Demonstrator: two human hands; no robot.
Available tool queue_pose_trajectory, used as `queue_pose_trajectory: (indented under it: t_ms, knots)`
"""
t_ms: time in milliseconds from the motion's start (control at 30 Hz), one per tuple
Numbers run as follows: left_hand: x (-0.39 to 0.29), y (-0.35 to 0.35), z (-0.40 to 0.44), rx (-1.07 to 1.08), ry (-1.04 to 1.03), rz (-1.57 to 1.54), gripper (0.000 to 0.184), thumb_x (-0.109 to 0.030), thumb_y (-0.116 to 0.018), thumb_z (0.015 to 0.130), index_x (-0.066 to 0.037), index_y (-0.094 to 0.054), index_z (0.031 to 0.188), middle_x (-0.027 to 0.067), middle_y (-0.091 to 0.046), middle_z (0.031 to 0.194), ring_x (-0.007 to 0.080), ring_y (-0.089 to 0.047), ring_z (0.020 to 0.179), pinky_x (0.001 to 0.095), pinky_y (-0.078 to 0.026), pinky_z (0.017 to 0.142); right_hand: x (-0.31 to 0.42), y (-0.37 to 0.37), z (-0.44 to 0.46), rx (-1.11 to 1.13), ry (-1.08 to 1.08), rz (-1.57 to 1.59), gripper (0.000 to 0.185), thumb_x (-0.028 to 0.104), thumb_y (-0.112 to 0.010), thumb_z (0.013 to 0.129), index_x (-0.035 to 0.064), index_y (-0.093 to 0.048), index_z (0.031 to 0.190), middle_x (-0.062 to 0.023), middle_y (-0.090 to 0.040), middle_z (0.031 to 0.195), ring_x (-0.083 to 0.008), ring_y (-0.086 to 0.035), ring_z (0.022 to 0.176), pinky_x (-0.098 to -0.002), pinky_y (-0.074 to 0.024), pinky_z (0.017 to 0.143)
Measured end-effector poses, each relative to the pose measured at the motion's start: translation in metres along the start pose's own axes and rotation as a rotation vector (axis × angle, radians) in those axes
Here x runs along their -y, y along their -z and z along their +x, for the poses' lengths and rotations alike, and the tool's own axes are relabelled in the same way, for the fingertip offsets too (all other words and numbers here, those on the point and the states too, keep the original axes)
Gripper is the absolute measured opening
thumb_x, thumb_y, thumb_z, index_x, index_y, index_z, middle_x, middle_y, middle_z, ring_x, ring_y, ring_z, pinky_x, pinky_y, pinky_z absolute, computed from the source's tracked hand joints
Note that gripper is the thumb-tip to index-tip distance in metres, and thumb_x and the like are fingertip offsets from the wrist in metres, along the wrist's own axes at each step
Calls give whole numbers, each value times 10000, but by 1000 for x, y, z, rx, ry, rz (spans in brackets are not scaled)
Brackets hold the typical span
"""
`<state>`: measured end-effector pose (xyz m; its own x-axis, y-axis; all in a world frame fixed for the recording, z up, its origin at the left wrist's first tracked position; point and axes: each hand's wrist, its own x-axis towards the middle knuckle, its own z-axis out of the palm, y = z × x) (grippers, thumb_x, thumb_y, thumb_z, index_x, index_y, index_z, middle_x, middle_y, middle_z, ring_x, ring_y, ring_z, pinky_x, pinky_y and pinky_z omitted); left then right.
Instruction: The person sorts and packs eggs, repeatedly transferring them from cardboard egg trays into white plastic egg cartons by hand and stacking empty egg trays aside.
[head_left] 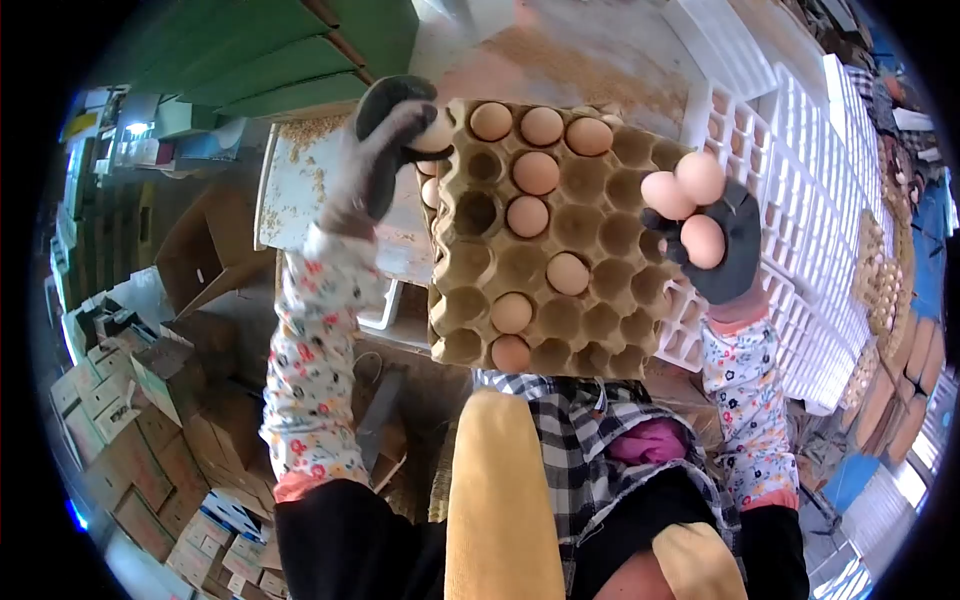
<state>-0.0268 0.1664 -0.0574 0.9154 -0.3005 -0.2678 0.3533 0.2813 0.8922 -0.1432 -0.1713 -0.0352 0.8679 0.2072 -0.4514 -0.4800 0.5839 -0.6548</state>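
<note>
A brown cardboard egg tray [550,250] lies in front of me with several brown eggs [537,173] in its cups, while many cups hold nothing. My left hand [385,150], in a dark glove, is closed round a pale egg [436,136] at the tray's far left corner. Over on the right side, my right hand [730,245], also gloved, cradles three brown eggs [702,241] above the tray's edge. Below the tray's left edge, a few eggs [431,192] peek out from a lower layer.
White plastic egg trays [815,240] spread out to the right, some with eggs in them. Green panels [270,60] stand at the far left. An open cardboard box [215,245] and stacked cartons [120,410] are on the left. Sawdust-like bits [300,150] lie on the white surface.
</note>
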Motion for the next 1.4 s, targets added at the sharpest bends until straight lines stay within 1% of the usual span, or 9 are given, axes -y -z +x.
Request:
queue_pose_trajectory:
  t_ms: [133,267,400,467,633,933,1200,1233,1400]
  knots:
    - [6,-22,30,170,-467,1552,387,-264,-708,738,-85,-626,1071,160,-588,999,326,-579,957,376,-467,853,-20,3,3,61,71,260,606,107,-612,847,105,-328,1382,-171,-462,1314,-377,-548,1126,-399,-579,742]
    - [-10,-23,48,319,-405,1417,452,-195,-705,749,-8,-579,1140,128,-593,998,266,-598,882,316,-497,792,-26,2,3,52,140,178,720,-48,-659,795,113,-281,1387,-168,-448,1310,-389,-548,1119,-449,-577,825]
    - [-12,-27,34,244,53,88,365,-188,-669,799,-17,-596,1114,49,-609,944,149,-609,829,250,-500,674,-24,-3,-7,-47,103,152,553,246,-553,852,86,-357,1344,-196,-450,1313,-395,-530,1107,-386,-551,720]
    - [1,-48,47,344,-93,438,436,-203,-675,790,-39,-560,1177,73,-603,1000,195,-612,844,279,-512,705,-25,-12,-13,-144,163,-28,622,534,-458,898,67,-430,1307,-230,-436,1335,-405,-499,1113,-339,-524,613]
    - [10,-124,74,608,-575,2038,638,-466,-738,683,-142,-549,1199,143,-478,1242,303,-501,1113,396,-408,932,-29,-3,-39,-24,542,-411,623,68,-671,821,100,-346,1352,-133,-454,1310,-342,-531,1141,-478,-538,892]
    - [39,-137,53,467,-549,2217,620,-447,-727,709,-118,-499,1183,183,-388,1299,355,-473,1165,421,-433,954,-59,18,-104,-116,475,-638,510,3,-724,706,-11,-513,1170,-83,-585,1096,-220,-604,1017,-351,-541,830]
    - [27,-149,41,358,-544,1987,503,-344,-678,783,-136,-529,1216,144,-474,1269,319,-575,1023,384,-488,863,-81,34,-167,-278,594,-336,409,-1,-672,755,-13,-522,1135,-119,-591,1049,-239,-645,915,-350,-535,774]
    - [30,-155,35,308,-488,1635,488,-299,-685,786,-117,-527,1211,143,-509,1218,301,-591,995,376,-502,834,-67,46,-182,-246,602,-792,402,-11,-653,821,-10,-493,1190,-101,-609,1067,-242,-625,987,-404,-559,837]
    - [57,-230,-49,338,183,-207,513,-500,-449,896,-52,-526,1136,210,-624,1033,307,-647,760,361,-558,587,-67,118,-217,-191,347,260,335,25,-541,893,39,-454,1216,-116,-559,1155,-276,-628,975,-422,-571,804]
